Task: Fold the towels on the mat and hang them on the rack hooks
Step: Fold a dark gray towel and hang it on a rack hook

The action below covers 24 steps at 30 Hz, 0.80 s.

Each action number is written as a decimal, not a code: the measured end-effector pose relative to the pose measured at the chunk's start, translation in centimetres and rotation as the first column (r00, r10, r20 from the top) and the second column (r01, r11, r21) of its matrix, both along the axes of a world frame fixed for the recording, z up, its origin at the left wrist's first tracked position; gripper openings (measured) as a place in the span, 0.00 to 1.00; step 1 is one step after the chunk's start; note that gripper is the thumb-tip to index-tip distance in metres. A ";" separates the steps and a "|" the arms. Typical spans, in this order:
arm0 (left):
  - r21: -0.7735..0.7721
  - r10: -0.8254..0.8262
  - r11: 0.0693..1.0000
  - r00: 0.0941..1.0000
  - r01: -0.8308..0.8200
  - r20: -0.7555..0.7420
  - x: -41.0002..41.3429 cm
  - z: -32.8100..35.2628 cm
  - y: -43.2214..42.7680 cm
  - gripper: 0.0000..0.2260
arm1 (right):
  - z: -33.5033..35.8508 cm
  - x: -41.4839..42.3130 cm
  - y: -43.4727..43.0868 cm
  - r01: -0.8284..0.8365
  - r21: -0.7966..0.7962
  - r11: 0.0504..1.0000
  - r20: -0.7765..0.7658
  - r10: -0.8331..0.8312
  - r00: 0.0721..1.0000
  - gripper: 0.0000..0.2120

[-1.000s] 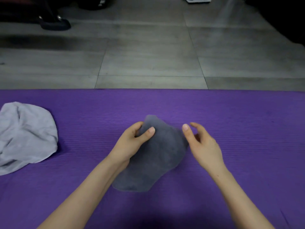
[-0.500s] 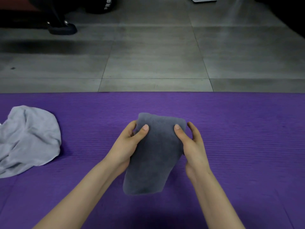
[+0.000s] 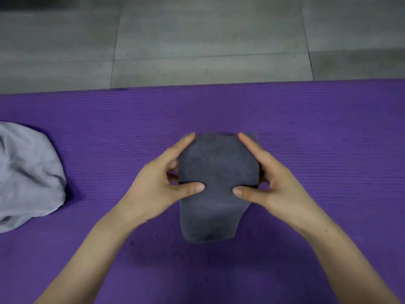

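Far L on purple mat: light grey towel, crumpled, not yet folded, well apart from both hands. Centre-L: left hand pinching L edge of dark grey towel, thumb on top, fingers behind. Towel mid-mat, part-folded, long axis near-far, far half in the grip, free end trailing toward body. R: right hand pinching R edge the same way. Equally near, symmetric hold. Prob. next: far end over near end, both hands together. Rack not in view.
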<state>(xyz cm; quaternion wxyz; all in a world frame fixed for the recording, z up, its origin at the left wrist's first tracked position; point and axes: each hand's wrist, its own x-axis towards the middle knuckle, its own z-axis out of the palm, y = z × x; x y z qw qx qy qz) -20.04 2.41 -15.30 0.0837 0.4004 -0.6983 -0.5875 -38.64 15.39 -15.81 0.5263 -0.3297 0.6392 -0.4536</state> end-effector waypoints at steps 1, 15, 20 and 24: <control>-0.039 -0.041 0.998 0.997 0.043 0.064 0.0 0.2 0.1 0.42 | 0.2 -0.1 0.4 -0.002 0.027 1.000 -0.026 0.003 1.000 0.41; -0.544 -0.021 0.752 0.837 0.374 0.547 -2.6 15.6 6.6 0.28 | 17.7 1.5 6.4 0.246 0.287 0.926 -0.456 -0.094 0.885 0.27; -0.440 -0.122 0.828 0.877 0.348 0.465 -5.3 29.8 7.4 0.28 | 32.8 -1.0 7.7 0.266 0.300 0.916 -0.523 -0.075 0.849 0.23; -0.078 -0.227 0.961 0.919 0.265 0.322 -7.9 41.8 8.2 0.28 | 45.1 -3.4 8.8 0.277 0.301 0.913 -0.548 -0.072 0.833 0.22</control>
